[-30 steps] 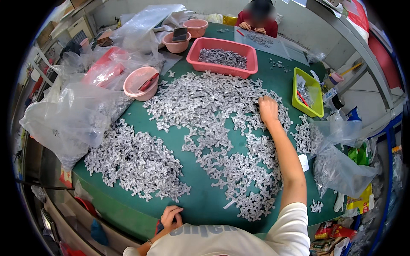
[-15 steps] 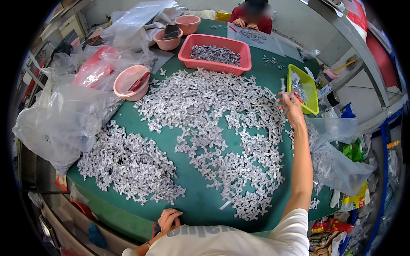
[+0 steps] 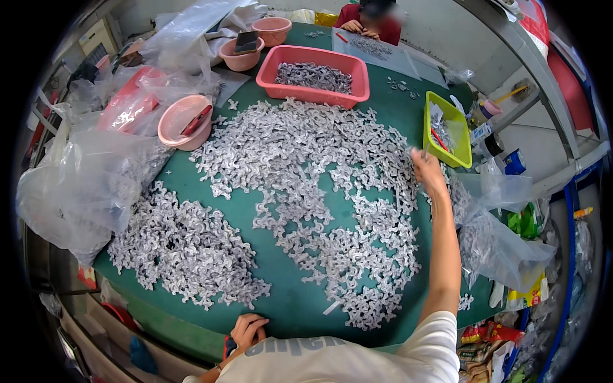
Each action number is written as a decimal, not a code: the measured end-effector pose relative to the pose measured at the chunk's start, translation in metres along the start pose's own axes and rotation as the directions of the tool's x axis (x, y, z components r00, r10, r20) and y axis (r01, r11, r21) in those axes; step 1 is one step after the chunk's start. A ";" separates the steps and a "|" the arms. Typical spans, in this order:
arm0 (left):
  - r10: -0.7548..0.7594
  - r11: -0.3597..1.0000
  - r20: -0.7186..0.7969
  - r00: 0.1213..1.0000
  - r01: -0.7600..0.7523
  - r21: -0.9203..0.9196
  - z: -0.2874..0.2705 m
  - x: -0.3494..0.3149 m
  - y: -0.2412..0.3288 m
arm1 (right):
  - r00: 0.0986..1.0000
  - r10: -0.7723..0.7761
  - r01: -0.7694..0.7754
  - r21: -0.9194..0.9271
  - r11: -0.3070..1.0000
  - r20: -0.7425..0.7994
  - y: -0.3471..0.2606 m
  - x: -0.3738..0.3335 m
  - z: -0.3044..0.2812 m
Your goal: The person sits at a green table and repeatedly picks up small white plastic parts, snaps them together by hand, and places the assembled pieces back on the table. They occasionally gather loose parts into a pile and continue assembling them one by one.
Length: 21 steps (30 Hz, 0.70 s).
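Small silvery-grey, wavy-edged parts [image 3: 274, 140] lie in a broad heap across the green table [image 3: 239, 214]. A second heap [image 3: 185, 249] of such parts is at the near left. My right hand [image 3: 428, 170] reaches over the right edge of the broad heap, beside the lime-green tray [image 3: 461, 151]. Its fingers are pinched together; a thin greyish thing shows at the fingertips, too blurred to name. At the table's near edge rests my left hand [image 3: 249, 329], its fingers curled and no object visible in them.
A pink tub [image 3: 362, 86] of grey parts stands at the back. Pink bowls [image 3: 207, 135], one holding a red-handled tool, and clear plastic bags [image 3: 70, 185] line the left. Across the table a person [image 3: 367, 22] handles small parts. Metal shelving [image 3: 511, 57] stands at right.
My right hand has drawn back slightly from the lime-green tray, and the pale slender part that stuck up from its fingers no longer shows. The whole view has shifted a little. My left hand stays put.
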State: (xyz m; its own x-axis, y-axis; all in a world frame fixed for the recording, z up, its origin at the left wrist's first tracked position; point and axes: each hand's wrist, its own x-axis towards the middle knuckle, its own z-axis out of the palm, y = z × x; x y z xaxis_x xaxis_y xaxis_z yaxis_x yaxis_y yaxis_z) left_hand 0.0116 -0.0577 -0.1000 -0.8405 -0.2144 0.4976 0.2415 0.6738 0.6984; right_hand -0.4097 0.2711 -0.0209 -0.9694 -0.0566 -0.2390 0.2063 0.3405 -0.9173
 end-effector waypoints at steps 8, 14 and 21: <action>-0.010 1.000 0.024 1.000 0.010 0.007 0.003 -0.002 0.000 | 0.985 -0.160 0.008 -0.909 0.416 -0.065 0.017 -0.075 0.043; -0.020 1.000 0.037 0.999 0.019 0.022 0.002 0.001 0.002 | 0.935 -0.354 0.121 -0.937 0.328 -0.003 0.033 -0.070 0.040; -0.028 0.999 0.029 0.999 0.027 0.037 0.000 -0.003 0.000 | 0.914 -0.405 0.224 -0.793 0.567 -0.031 0.039 -0.078 0.017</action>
State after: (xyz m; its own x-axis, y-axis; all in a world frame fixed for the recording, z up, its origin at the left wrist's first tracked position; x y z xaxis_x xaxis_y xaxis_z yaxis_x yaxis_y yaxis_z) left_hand 0.0143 -0.0567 -0.1018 -0.8606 -0.2131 0.4626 0.2005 0.6933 0.6922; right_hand -0.3241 0.2729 -0.0437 -0.9735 -0.1603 0.1630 -0.2059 0.9244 -0.3209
